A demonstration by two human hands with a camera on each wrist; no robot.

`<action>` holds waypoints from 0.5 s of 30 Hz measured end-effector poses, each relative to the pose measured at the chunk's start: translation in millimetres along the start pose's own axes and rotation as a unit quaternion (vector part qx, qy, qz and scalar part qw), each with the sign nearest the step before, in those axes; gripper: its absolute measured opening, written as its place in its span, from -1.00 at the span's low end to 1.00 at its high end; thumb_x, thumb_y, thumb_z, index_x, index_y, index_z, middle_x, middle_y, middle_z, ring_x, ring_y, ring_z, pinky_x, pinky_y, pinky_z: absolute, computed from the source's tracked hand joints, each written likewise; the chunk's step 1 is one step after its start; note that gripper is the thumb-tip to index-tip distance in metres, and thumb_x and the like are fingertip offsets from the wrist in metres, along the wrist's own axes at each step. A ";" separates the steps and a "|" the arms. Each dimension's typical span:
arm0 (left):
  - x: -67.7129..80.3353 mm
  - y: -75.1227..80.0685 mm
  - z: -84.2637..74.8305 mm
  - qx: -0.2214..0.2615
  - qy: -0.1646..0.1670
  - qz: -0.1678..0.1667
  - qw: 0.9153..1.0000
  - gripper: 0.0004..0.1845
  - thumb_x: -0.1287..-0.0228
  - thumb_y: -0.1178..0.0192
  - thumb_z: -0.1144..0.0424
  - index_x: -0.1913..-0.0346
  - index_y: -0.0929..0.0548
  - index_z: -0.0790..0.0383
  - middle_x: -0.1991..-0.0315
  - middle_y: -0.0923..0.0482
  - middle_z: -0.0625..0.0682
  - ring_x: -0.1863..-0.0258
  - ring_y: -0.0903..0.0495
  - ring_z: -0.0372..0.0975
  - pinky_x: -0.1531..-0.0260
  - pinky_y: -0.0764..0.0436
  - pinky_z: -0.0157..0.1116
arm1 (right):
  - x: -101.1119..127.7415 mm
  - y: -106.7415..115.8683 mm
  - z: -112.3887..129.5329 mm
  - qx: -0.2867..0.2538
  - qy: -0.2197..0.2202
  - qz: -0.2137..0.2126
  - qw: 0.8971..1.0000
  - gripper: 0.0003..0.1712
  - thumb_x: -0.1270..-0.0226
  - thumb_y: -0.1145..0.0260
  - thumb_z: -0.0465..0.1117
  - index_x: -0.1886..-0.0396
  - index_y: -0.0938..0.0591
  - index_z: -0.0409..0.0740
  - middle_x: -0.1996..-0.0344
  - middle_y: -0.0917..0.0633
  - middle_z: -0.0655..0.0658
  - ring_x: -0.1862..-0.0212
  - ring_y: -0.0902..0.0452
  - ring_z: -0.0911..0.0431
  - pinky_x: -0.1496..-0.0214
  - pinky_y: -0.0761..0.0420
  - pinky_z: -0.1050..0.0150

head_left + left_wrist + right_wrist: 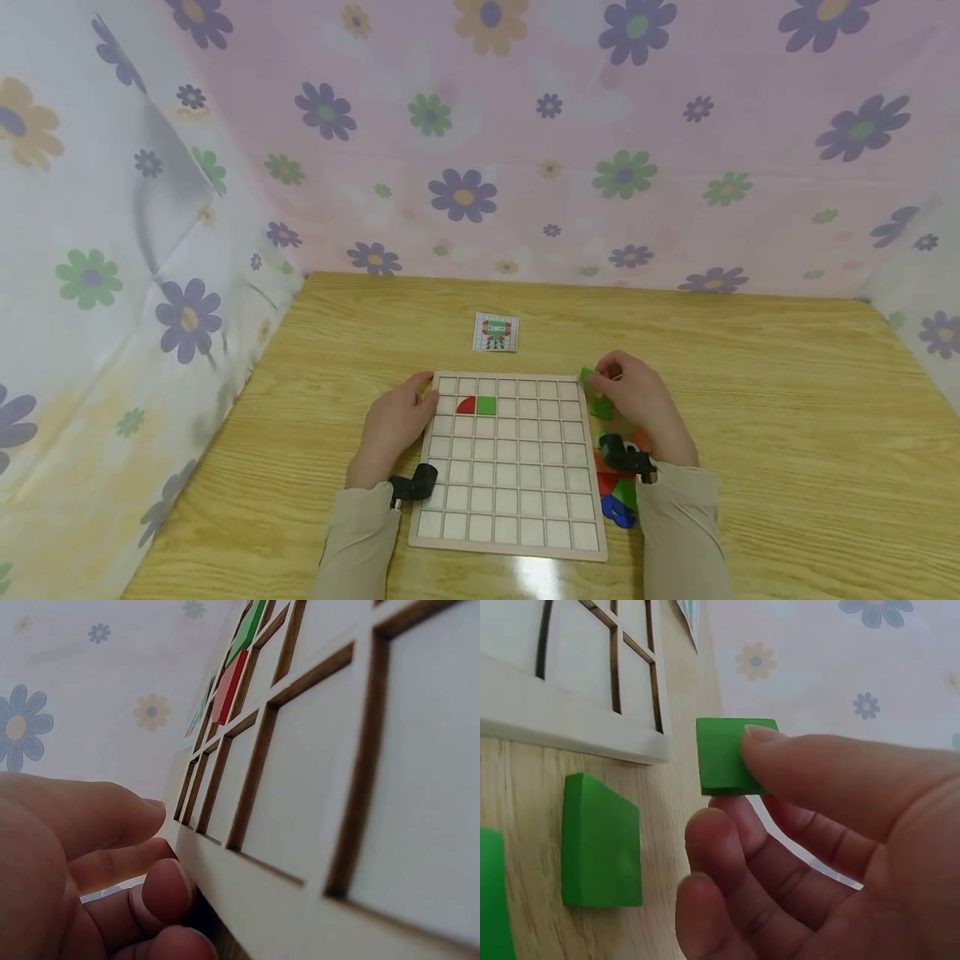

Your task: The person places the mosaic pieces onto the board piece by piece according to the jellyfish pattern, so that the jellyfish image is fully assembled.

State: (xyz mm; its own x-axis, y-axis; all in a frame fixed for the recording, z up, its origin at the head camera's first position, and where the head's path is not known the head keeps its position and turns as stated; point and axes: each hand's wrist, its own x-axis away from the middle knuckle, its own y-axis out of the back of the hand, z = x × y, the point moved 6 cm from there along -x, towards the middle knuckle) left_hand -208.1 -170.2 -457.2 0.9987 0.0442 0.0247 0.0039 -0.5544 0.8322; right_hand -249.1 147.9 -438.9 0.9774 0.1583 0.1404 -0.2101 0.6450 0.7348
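A wooden grid board lies on the table with a red quarter-circle tile and a green square tile side by side in its second row. At the board's upper left edge, my left hand holds the rim; in the left wrist view its fingers are curled against the side. My right hand pinches a green square tile between thumb and fingers, raised beside the upper right corner. Another green tile lies on the table below it.
A small picture card with a coloured grid figure lies beyond the board. Along the board's right side is a pile with red, green and blue pieces, partly hidden by the right wrist camera. Flowered cloth surrounds the wooden table.
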 end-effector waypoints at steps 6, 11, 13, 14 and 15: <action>0.0 0.9 -0.1 -0.001 0.001 0.000 1.000 -0.57 -0.26 -0.01 0.04 -0.16 -0.44 0.08 0.62 -0.41 -0.10 0.64 -0.36 -0.23 0.60 -0.32 -0.28 | -2.6 -7.1 5.6 -0.006 0.011 0.005 1.000 -0.71 -0.26 -0.14 -0.04 0.19 -0.45 -0.16 0.28 -0.55 -0.12 0.27 -0.43 0.04 0.31 -0.40 0.19; -0.8 1.1 -0.3 -0.003 0.000 0.000 1.000 -0.57 -0.26 0.00 0.03 -0.16 -0.44 0.07 0.63 -0.41 -0.11 0.64 -0.36 -0.23 0.59 -0.33 -0.27 | -3.1 -15.9 13.3 -0.030 0.026 0.011 0.999 -0.77 -0.25 -0.17 -0.08 0.21 -0.47 -0.12 0.30 -0.57 -0.08 0.28 -0.48 0.06 0.28 -0.45 0.20; -0.8 1.1 -0.4 -0.002 0.001 0.001 1.000 -0.57 -0.26 0.00 0.03 -0.16 -0.45 0.07 0.62 -0.42 -0.12 0.63 -0.37 -0.24 0.58 -0.33 -0.28 | -2.8 -19.4 17.9 -0.032 0.038 0.015 0.999 -0.78 -0.24 -0.18 -0.09 0.21 -0.48 -0.11 0.29 -0.58 -0.07 0.28 -0.49 0.06 0.28 -0.46 0.19; -0.8 0.9 -0.5 -0.001 0.002 0.002 1.000 -0.57 -0.26 0.00 0.03 -0.16 -0.45 0.07 0.62 -0.42 -0.11 0.63 -0.37 -0.24 0.58 -0.34 -0.27 | -2.7 -20.6 20.4 -0.028 0.044 0.014 0.999 -0.78 -0.24 -0.19 -0.09 0.21 -0.48 -0.10 0.29 -0.58 -0.07 0.27 -0.49 0.06 0.27 -0.46 0.19; -0.9 0.9 -0.6 0.000 0.002 0.002 1.000 -0.56 -0.26 0.00 0.03 -0.17 -0.44 0.07 0.62 -0.42 -0.11 0.63 -0.37 -0.23 0.58 -0.34 -0.27 | -3.1 -22.0 22.7 -0.023 0.050 0.013 0.998 -0.79 -0.23 -0.20 -0.09 0.21 -0.49 -0.10 0.28 -0.58 -0.06 0.25 -0.49 0.06 0.26 -0.47 0.18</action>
State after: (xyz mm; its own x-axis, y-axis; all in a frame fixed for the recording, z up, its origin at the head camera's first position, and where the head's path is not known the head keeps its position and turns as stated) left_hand -209.0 -170.3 -456.2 0.9985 0.0451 0.0313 -0.0010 -0.5549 0.8319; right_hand -246.9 116.2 -440.5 0.9648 0.2471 0.0901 -0.2379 0.6737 0.6997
